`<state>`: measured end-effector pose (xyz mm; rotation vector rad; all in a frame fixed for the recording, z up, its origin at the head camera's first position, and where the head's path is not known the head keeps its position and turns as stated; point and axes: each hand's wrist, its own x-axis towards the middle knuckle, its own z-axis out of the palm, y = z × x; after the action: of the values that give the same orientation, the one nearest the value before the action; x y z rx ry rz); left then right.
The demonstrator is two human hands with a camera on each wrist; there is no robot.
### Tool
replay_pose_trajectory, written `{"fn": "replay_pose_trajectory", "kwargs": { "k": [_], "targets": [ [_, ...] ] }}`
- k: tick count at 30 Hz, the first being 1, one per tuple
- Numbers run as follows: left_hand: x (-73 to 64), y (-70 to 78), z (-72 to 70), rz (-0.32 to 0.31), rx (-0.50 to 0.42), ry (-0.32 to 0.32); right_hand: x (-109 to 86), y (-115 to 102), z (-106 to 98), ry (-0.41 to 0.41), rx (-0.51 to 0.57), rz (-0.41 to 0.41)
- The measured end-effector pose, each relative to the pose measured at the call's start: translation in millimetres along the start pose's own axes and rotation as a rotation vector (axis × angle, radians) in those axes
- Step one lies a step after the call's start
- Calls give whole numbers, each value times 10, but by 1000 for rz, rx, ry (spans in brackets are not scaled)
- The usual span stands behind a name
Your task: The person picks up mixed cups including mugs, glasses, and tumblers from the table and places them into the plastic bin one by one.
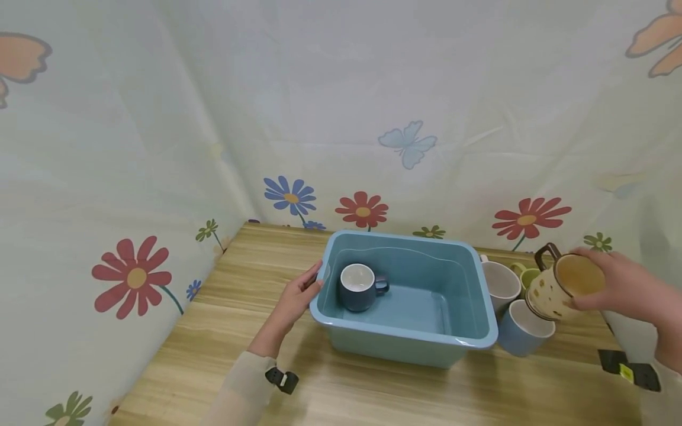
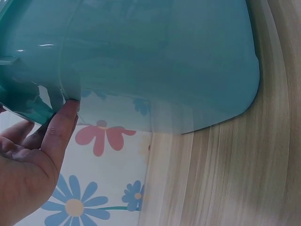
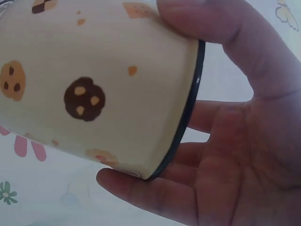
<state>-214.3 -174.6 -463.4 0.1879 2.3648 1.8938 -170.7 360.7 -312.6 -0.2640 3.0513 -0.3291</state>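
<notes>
A cream mug (image 1: 549, 291) with a cookie pattern and brown handle is tilted in my right hand (image 1: 620, 284), which grips it around its rim, over the other mugs at the right. The right wrist view shows the cookie prints and dark rim of that mug (image 3: 84, 99) between thumb and fingers. My left hand (image 1: 295, 299) holds the left edge of a blue plastic tub (image 1: 405, 337); in the left wrist view its fingers (image 2: 61, 132) touch the tub by the rim. Inside the tub, at its left end, stands a dark blue mug (image 1: 357, 296) with a white interior.
Right of the tub stand a light blue mug (image 1: 519, 337), a mug with a whitish interior (image 1: 501, 281) and a partly hidden green mug (image 1: 527, 275). Beneath is a wooden table (image 1: 213, 349). A flower-printed curtain (image 1: 319, 118) hangs behind and at the sides.
</notes>
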Motion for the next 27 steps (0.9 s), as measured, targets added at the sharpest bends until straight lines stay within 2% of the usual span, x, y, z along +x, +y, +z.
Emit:
{"fn": "replay_pose_trajectory", "kwargs": {
  "k": [7, 18, 27],
  "targets": [
    [0, -4, -4, -13, 9, 8, 119, -64, -112, -3, -37, -51],
    [-5, 4, 2, 1, -4, 10, 292, -292, -228, -43, -19, -89],
    [-6, 4, 5, 16, 8, 13, 401, -491, -249, -27, 8, -195]
  ]
}}
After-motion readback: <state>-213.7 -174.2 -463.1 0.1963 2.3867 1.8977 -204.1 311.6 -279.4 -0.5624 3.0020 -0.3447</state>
